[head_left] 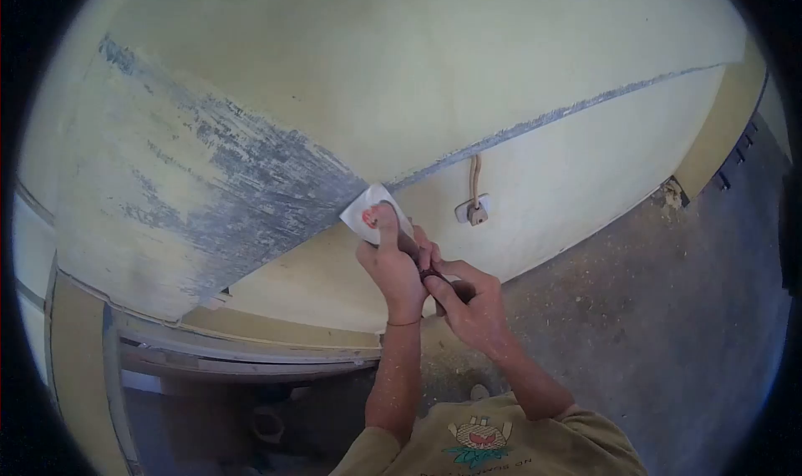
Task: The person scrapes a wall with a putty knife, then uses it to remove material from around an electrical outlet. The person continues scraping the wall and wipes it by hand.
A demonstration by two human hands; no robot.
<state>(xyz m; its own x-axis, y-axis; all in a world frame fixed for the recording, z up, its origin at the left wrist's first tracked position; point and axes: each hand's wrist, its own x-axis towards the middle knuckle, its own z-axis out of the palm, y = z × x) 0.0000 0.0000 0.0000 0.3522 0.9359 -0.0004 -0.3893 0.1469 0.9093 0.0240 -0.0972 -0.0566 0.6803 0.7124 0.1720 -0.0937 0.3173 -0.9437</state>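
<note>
A scraper (358, 212) with a broad pale metal blade, a red mark and a dark handle is held at the wall, its blade edge at the lower end of a scraped patch. My left hand (391, 271) is closed on the scraper near the blade, one finger stretched along the blade's face. Lower down, my right hand (472, 305) wraps around the handle, which the fingers partly hide. The patch (259, 163) shows grey streaks where the cream paint (334, 50) is gone. Pale dust specks both forearms.
A narrow grey scraped line (543, 121) runs up to the right. Below it, a socket with a plug (476, 212) and cable (475, 175) sits on the wall. Debris dots the concrete floor (635, 301). A ledge (251, 346) borders a dark opening at lower left.
</note>
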